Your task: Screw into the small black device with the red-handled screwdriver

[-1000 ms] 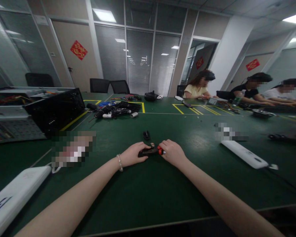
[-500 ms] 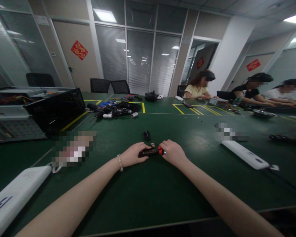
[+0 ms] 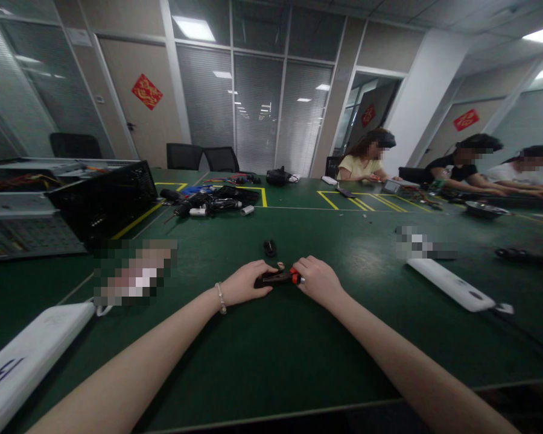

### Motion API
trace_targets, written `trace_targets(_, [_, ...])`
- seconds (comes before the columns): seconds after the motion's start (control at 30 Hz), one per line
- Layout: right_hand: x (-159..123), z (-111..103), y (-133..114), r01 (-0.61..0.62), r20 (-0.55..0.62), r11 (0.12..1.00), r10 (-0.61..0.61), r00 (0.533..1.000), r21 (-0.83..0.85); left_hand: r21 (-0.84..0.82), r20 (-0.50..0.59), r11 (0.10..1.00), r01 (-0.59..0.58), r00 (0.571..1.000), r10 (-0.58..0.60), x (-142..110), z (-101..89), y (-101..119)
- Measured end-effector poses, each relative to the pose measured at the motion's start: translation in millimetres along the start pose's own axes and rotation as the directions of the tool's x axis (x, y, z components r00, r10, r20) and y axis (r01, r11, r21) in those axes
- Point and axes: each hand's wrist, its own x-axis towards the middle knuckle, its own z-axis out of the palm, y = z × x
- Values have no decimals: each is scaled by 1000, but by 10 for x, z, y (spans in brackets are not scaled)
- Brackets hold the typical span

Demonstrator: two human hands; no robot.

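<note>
A tool like pliers (image 3: 278, 277), with a dark head and red-and-black handles, lies just at the green tabletop between my hands. My left hand (image 3: 247, 280) wraps its fingers and thumb round the dark end. Around the red handle end, the fingers of my right hand (image 3: 319, 280) are closed, hiding most of the grips. A small pale piece (image 3: 280, 266) shows at the tool's upper edge; whether it is held there I cannot tell. Just beyond lies a small black bundle (image 3: 269, 248), perhaps a coiled cable, touched by neither hand.
An open computer case (image 3: 104, 205) stands at the left. Tools and cables (image 3: 212, 202) are heaped farther back, including a drill. White power banks lie at left (image 3: 40, 355) and right (image 3: 452, 283). Several people sit along the far right; a metal bowl (image 3: 486, 208) is near them.
Both hands stay in nearly the same position on the pliers. The view shifts very slightly.
</note>
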Motion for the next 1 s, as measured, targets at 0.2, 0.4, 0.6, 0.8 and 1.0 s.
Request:
trace_targets(0.2, [2, -8, 3, 1, -1, 1000, -1, 1000, -5, 2, -2, 1000, 2, 1000, -2, -3, -2, -5])
trace_targets(0.4, [1, -10, -6, 0, 5, 1000, 0, 1000, -6, -2, 9, 1000, 4, 1000, -4, 4, 11, -20])
trace_targets(0.6, [3, -16, 4, -5, 10, 1000, 5, 1000, 4, 2, 19, 1000, 22, 1000, -22, 0, -11, 0])
trace_targets(0.8, [6, -24, -10, -10, 12, 1000, 10, 1000, 0, 25, 10, 1000, 6, 1000, -6, 8, 4, -15])
trace_targets(1.0, [6, -31, -22, -16, 22, 1000, 16, 1000, 9, 18, 2, 1000, -6, 1000, 6, 2, 11, -26])
